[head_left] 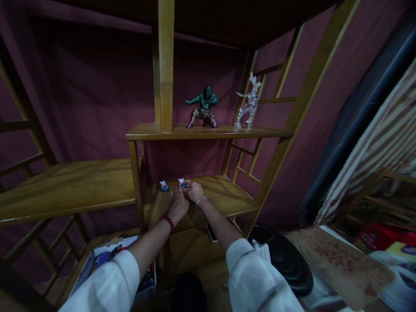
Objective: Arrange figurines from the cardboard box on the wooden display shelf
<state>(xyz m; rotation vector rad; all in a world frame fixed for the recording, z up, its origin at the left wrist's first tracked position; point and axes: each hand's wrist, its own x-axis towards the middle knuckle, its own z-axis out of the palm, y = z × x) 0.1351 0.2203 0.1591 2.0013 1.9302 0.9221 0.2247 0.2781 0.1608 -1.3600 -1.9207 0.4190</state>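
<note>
Steadying a small cat-like figurine (pixel 182 183) with both hands, a person in pale sleeves works at a low wooden shelf (pixel 224 197). The right hand (pixel 195 190), with a silver-toned bangle (pixel 203 199) at the wrist, has its fingers narrowed at the figurine's right side, apparently in a light pinch. The fingers of the left hand (pixel 178 203), above a red beaded bracelet (pixel 169 222), lie close together at its near edge; whether they grip it or merely touch it cannot be told. The figurine appears upright, its pale head showing above the fingertips.

So small a piece seems best handled low, by its dark base, with light and even pressure from both sides. Keeping the base flat on the wood, and easing the fingers away sideways rather than upward, would guard against tipping or dragging it. Small nudges look safer than a long push, since a similar figurine (pixel 164 186) stands just left of the fingers, near enough for a stray knuckle to catch.

Above and beyond the fingers, on an upper shelf (pixel 227 132), a crouching figure (pixel 205 106) in metallic green and copper tones shares the display with a clear deer (pixel 249 106), farther right.
</note>
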